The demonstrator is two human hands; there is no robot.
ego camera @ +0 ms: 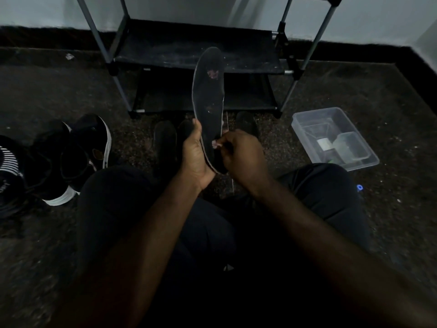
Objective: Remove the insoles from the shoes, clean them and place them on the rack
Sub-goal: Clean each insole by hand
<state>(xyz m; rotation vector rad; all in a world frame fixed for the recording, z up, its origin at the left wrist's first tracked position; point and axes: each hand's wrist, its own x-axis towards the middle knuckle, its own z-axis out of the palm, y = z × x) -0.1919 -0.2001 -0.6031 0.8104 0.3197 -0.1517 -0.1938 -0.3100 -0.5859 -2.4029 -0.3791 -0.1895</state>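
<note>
- Insole [208, 91] stands nearly upright at the centre of the frame. Its long axis runs up and down, with the toe at the top and the heel down in my hands.
- The toe overlaps the rack [165, 43] at upper centre. The rack lies straight ahead past the toe, and I judge placing the insole there calls for a forward reach along that axis.
- My left hand [195, 157] is at the heel end, on the insole's left edge. Its fingers curl round the heel from behind and the thumb lies up along the edge, so this hand carries the insole.
- My right hand [238, 152] comes in from the right, just beside the left hand and level with it. Its fingers are curled and pinch a pale scrap [216, 144] against the lower face of the insole. I cannot tell what the scrap is.
- I judge the step in hand to be cleaning, working near the heel. A worn pale patch shows near the toe.
- The other insoles [164, 140], as I take the dark flat shapes to be, lie on the floor between my hands and the rack.
- The shoes [78, 157] sit at left of the frame, well apart from my hands.
- A clear tub [315, 111] sits at right of the frame.
</note>
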